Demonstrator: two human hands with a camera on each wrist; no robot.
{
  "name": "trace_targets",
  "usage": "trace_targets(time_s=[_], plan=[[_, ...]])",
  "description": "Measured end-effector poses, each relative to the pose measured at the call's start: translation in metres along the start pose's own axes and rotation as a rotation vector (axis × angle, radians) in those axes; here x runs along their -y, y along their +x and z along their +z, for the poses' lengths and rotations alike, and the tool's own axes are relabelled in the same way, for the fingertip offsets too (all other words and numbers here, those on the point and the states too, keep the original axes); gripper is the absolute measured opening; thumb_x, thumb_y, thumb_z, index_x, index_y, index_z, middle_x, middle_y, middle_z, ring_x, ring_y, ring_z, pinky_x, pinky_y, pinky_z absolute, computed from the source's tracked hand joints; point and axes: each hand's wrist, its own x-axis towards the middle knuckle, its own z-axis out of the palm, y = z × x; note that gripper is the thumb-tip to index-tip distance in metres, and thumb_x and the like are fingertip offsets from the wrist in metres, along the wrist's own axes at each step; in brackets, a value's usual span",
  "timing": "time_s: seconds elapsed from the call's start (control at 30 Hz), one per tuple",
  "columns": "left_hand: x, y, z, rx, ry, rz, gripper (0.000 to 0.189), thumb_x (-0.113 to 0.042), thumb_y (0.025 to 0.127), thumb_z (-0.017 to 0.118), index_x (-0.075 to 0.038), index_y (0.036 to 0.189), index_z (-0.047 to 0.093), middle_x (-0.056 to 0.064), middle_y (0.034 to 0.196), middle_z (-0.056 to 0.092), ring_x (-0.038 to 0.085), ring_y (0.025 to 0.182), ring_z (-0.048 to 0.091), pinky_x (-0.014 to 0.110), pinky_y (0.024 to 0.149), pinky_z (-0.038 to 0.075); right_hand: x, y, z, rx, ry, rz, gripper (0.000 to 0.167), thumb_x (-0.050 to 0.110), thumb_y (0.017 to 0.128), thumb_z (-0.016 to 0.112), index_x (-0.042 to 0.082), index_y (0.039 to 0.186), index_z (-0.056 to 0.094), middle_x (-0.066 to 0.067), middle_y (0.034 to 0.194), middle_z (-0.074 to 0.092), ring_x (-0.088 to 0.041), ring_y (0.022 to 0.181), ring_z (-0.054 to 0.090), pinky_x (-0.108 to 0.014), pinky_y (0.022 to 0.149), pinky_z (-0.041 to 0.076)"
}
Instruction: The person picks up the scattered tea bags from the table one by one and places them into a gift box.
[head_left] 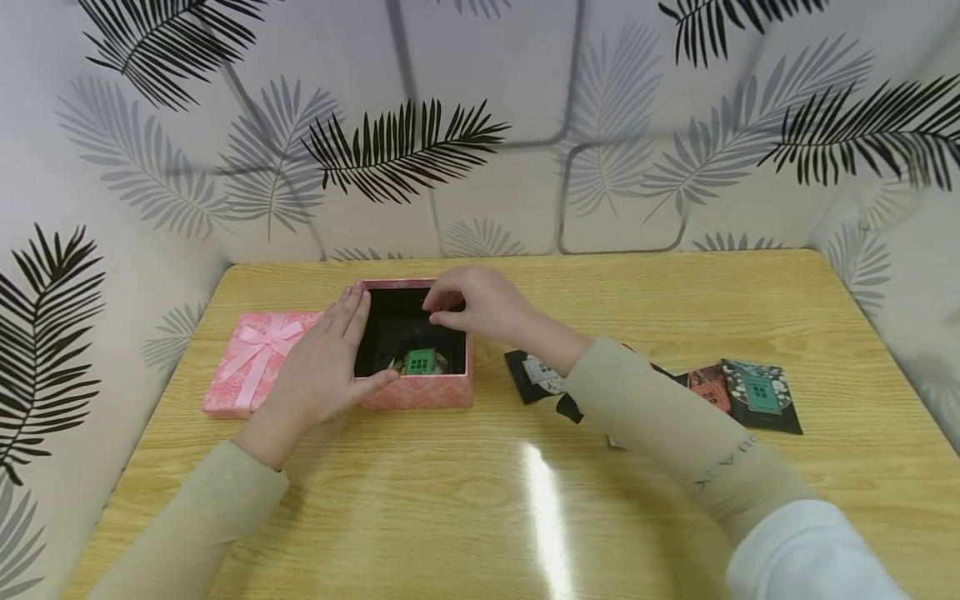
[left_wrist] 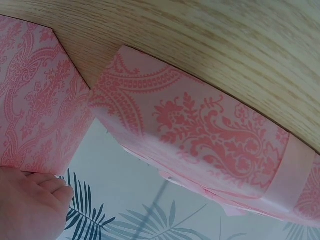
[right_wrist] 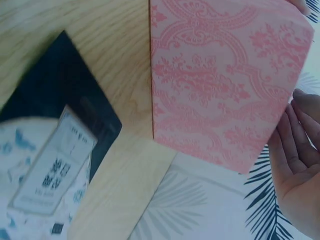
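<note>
A pink patterned box [head_left: 418, 392] with a black inside stands on the table, its top uncovered. One small packet with a green label [head_left: 425, 362] lies inside, toward the front wall. My left hand [head_left: 324, 358] rests on the box's left rim with straight fingers, its thumb reaching over the front rim. Above the right part of the opening is my right hand [head_left: 483, 304], fingers loosely bent, thumb apart from them, nothing visible between. In the right wrist view this hand is beside the box's upper edge.
The pink lid [head_left: 258, 358] with a ribbon bow lies left of the box. To the right are a black packet with a white label [head_left: 534, 371], partly under my right arm, a red-labelled packet [head_left: 710, 388] and a dark green-labelled packet [head_left: 761, 396]. A leaf-patterned wall covering [head_left: 517, 200] borders the table.
</note>
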Motion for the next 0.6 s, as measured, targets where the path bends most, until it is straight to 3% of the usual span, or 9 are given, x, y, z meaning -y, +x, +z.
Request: trace_targets(time_s=[0.17, 0.33, 0.6], plan=[[0.000, 0.000, -0.001, 0.010, -0.002, -0.004, 0.110, -0.059, 0.096, 0.067, 0.006, 0.168, 0.014, 0.023, 0.177, 0.013, 0.040, 0.165, 0.018, 0.054, 0.134, 0.024, -0.002, -0.008, -0.011, -0.026, -0.026, -0.003, 0.016, 0.013, 0.100, 0.075, 0.005, 0.113, 0.080, -0.008, 0.111, 0.080, -0.023, 0.104, 0.074, -0.042, 0.094, 0.061], [0.000, 0.001, -0.001, 0.016, 0.003, -0.004, 0.110, -0.059, 0.096, 0.067, 0.006, 0.167, 0.014, 0.024, 0.177, 0.013, 0.040, 0.165, 0.018, 0.053, 0.134, 0.024, -0.010, -0.018, -0.021, -0.054, -0.064, -0.012, 0.015, 0.012, 0.098, 0.077, 0.005, 0.112, 0.080, -0.008, 0.110, 0.080, -0.024, 0.106, 0.076, -0.040, 0.100, 0.060], [0.001, 0.001, -0.001, 0.028, 0.004, -0.005, 0.112, -0.060, 0.096, 0.067, 0.006, 0.168, 0.013, 0.023, 0.178, 0.011, 0.040, 0.166, 0.015, 0.053, 0.134, 0.022, -0.026, -0.038, -0.037, -0.067, -0.116, 0.006, 0.018, 0.013, 0.097, 0.079, 0.005, 0.113, 0.080, -0.010, 0.111, 0.080, -0.026, 0.104, 0.076, -0.044, 0.098, 0.061]])
